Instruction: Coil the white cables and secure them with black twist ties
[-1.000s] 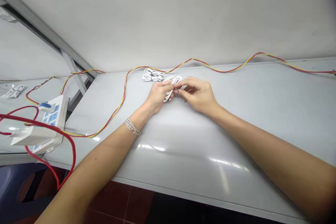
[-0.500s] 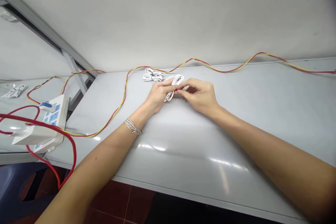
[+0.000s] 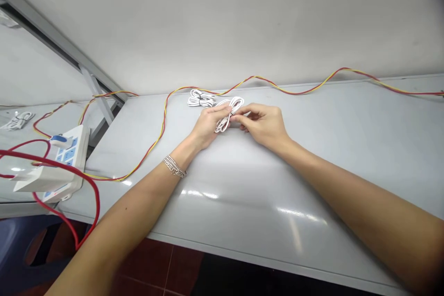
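A white cable bundle (image 3: 236, 103), folded into loops, is held above the grey table (image 3: 243, 212). My left hand (image 3: 210, 125) pinches the bundle at its middle, with a silver bracelet on that wrist. From the right, my right hand (image 3: 262, 121) meets it with thumb and index finger pressed together at the bundle's middle, on what looks like a small dark tie. The tie is too small to make out well. Behind my left hand, more white cable (image 3: 201, 98), bound with a dark tie, lies on the table.
A red and yellow twisted wire (image 3: 161, 134) runs along the wall and curves down the table's left side. At the left are a white power strip (image 3: 78, 152) with plugs, a thick red cable (image 3: 98, 199) and another white cable bundle (image 3: 17, 120). A blue chair (image 3: 21, 249) stands lower left.
The fingers of my right hand have shifted slightly at the middle of the bundle. Both hands stay in nearly the same place, and the view has moved a little.
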A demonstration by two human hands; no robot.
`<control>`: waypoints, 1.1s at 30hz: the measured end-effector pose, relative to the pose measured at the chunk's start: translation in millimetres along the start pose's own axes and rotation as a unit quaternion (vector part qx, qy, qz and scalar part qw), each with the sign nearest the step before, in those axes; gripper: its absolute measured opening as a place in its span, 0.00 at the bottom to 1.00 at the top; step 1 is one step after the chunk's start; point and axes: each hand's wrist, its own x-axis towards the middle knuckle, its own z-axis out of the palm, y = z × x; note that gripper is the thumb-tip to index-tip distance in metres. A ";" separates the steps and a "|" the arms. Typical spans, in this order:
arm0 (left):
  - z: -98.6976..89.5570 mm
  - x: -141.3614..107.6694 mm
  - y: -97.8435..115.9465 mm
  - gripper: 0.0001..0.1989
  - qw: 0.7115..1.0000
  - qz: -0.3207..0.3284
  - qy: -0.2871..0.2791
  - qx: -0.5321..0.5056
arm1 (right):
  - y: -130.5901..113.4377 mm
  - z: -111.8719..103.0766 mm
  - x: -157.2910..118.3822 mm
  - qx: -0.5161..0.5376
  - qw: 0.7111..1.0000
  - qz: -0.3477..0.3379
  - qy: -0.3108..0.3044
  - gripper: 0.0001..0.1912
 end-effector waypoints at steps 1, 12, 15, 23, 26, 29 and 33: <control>-0.9 0.5 -0.5 0.05 1.000 0.001 -0.002 0.001 | -0.6 -0.2 0.2 -0.002 1.000 0.001 -0.005 0.06; 2.5 -2.0 0.9 0.10 0.998 0.009 0.020 0.067 | -4.0 -2.2 0.4 -0.028 0.999 -0.001 -0.029 0.16; 3.2 -2.0 1.1 0.09 0.997 0.001 0.030 0.068 | -5.3 -2.5 0.3 -0.019 0.999 0.006 -0.025 0.19; 0.4 -1.1 -0.4 0.10 0.998 0.004 0.020 0.067 | -5.6 -2.5 -0.7 -0.012 1.000 -0.009 -0.025 0.15; -0.9 -0.6 -2.8 0.08 0.998 0.016 0.011 0.067 | -6.0 -2.7 -0.8 -0.017 0.999 -0.009 -0.028 0.14; -1.9 1.2 -8.1 0.09 0.998 0.048 0.007 0.046 | -5.4 -2.5 -0.2 -0.019 0.999 -0.002 -0.026 0.16; -3.0 5.0 -16.7 0.14 0.991 0.132 0.010 0.022 | -2.2 -2.1 1.2 -0.014 1.000 0.007 -0.027 0.18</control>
